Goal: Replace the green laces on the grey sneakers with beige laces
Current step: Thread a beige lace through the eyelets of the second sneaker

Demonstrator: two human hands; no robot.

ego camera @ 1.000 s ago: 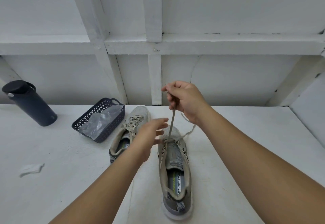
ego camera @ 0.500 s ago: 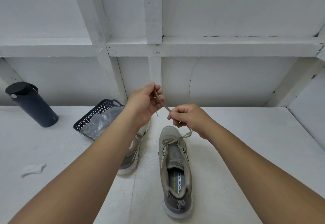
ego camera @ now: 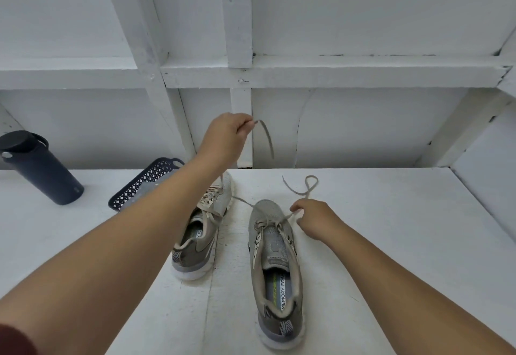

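Two grey sneakers [ego camera: 275,268] sit on the white tabletop [ego camera: 391,229], the right hand [ego camera: 312,218] pinching the nearer one's beige lace [ego camera: 300,188] low by the toe, the left hand [ego camera: 226,137] pinching its other end raised.

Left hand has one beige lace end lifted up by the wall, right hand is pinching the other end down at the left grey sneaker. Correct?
Not quite. The head view shows the right hand pinching the lace at the right grey mesh sneaker, not the left one. The left hand does hold the beige lace end raised.
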